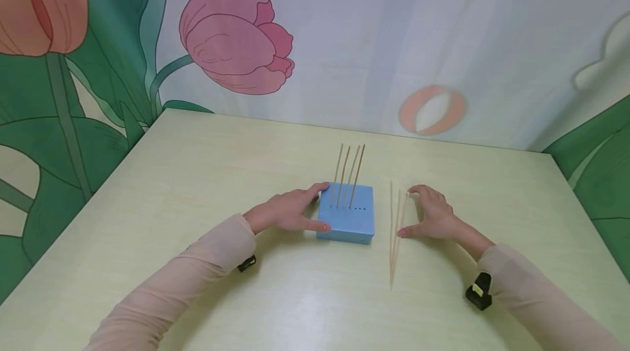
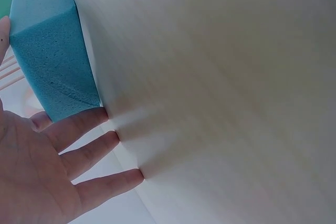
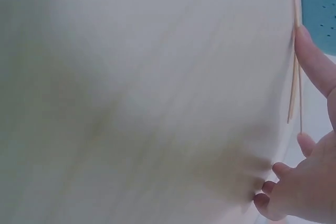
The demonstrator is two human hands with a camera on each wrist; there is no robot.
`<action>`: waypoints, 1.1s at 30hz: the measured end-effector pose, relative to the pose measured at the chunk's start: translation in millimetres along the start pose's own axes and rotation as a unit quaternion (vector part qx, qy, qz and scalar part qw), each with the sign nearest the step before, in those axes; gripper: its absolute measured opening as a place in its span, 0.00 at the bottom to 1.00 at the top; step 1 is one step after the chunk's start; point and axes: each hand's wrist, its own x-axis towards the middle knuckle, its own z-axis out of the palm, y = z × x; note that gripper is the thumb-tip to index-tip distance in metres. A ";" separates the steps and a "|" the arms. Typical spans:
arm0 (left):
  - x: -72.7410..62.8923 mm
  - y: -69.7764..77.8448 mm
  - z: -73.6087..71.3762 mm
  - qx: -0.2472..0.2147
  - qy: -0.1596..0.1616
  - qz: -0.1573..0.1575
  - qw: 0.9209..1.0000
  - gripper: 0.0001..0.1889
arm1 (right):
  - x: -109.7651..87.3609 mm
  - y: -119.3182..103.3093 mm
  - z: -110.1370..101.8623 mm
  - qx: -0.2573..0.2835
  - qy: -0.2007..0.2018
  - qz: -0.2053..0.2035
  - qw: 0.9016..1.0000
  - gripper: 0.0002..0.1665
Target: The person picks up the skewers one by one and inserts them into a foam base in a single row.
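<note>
Loose sticks point(image 1: 395, 245): we see three on the table point(image 1: 295, 302), right of the block; likely light, slippery, snapping if bent, so we'd pinch them mid-length.
Blue block point(image 1: 350, 222): four standing sticks point(image 1: 343, 176) in it; foam-like, so we expect soft, light, best braced at its sides.
Left hand point(image 1: 292, 211): fingers spread, thumb and index on block edges.
Right hand point(image 1: 435, 218): thumb and index wide apart along the loose sticks, thumb touching.

Pale tabletop point(image 1: 221, 165) before a backdrop point(image 1: 354, 39) of large flowers point(image 1: 226, 45) and green leaves point(image 1: 110, 17)
</note>
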 end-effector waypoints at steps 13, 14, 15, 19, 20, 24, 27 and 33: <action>1.4 0.7 0.3 0.003 -0.004 0.003 1.000 0.50 | -12.9 -12.3 -16.9 0.370 0.038 -0.026 0.928 0.48; 1.3 0.8 0.3 0.003 -0.004 0.002 1.000 0.50 | -14.1 -13.3 -17.8 0.397 0.040 -0.032 0.916 0.46; 1.1 0.9 0.3 0.002 -0.003 0.004 1.000 0.50 | -15.2 -14.7 -18.6 0.419 0.042 -0.041 0.906 0.44; 0.7 1.2 0.0 0.002 -0.002 0.000 1.000 0.50 | -17.6 -21.7 -21.7 0.449 0.065 -0.078 0.888 0.41; 0.5 1.4 -0.2 0.002 -0.001 -0.001 1.000 0.50 | -17.9 -24.0 -22.5 0.448 0.073 -0.087 0.887 0.41; -0.3 1.7 -0.7 0.006 0.000 -0.003 1.000 0.50 | -19.0 -35.1 -26.9 0.437 0.102 -0.107 0.887 0.42; -0.8 1.8 -0.7 0.007 0.001 -0.001 1.000 0.49 | -19.3 -44.2 -31.5 0.431 0.118 -0.113 0.887 0.42; -0.9 2.1 -1.3 0.003 -0.001 0.003 1.000 0.49 | -18.8 -61.3 -42.2 0.426 0.138 -0.132 0.884 0.42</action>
